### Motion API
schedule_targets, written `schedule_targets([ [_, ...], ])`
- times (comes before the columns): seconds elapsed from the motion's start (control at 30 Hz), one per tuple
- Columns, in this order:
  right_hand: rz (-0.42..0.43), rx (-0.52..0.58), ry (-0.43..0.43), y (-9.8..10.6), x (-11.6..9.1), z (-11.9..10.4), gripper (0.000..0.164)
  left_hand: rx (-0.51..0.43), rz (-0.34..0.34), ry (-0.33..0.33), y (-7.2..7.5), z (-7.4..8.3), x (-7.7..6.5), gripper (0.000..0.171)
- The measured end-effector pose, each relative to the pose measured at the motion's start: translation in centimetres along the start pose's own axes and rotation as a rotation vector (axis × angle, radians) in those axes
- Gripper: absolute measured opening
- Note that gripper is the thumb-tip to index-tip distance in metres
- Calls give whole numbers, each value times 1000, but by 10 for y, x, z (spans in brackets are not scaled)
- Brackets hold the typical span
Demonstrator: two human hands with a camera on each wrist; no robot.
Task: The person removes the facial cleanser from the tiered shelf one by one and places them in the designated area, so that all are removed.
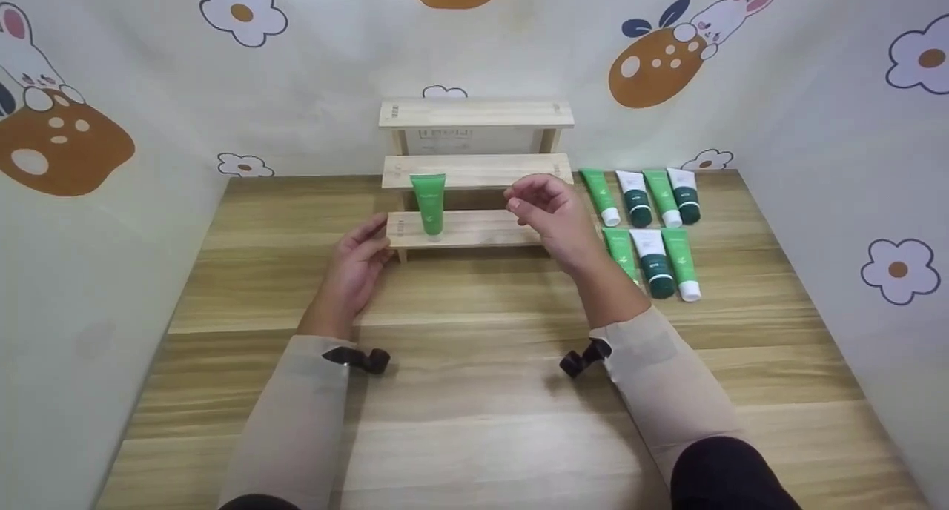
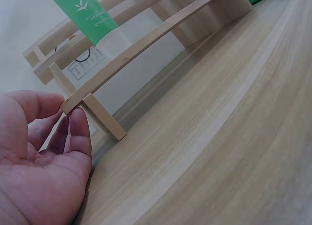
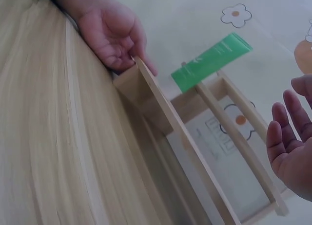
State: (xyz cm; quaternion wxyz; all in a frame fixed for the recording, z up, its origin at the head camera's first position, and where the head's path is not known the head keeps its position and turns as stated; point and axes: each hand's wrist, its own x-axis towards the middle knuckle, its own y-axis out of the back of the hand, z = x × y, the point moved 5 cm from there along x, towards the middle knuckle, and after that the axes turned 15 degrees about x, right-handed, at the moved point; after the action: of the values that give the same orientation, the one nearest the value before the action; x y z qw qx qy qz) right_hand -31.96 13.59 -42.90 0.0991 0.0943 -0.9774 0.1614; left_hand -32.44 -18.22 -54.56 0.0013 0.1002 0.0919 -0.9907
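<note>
A three-step wooden rack stands against the patterned backdrop. On the left part of its lowest step a bright green tube stands upright on its cap. My left hand pinches the left end of that step, thumb and fingers round the board's corner in the left wrist view. My right hand hovers over the right end of the lowest step, its fingers loosely bent with nothing between them. In the right wrist view the right hand shows at the right edge, apart from the green tube.
Right of the rack, several tubes lie in two rows on the wooden table. Some are bright green, others white and dark green. A patterned cloth backdrop rises behind the table and along both sides.
</note>
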Motion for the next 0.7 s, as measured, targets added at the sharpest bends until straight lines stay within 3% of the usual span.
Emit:
schedule_targets([
  [0.47, -119, 11, -21, -52, 19, 15, 31, -8, -9, -11, -1, 1, -1, 56],
  [0.7, -111, -38, -51, -68, 27, 19, 35, -17, -12, -6, -2, 2, -1, 56],
])
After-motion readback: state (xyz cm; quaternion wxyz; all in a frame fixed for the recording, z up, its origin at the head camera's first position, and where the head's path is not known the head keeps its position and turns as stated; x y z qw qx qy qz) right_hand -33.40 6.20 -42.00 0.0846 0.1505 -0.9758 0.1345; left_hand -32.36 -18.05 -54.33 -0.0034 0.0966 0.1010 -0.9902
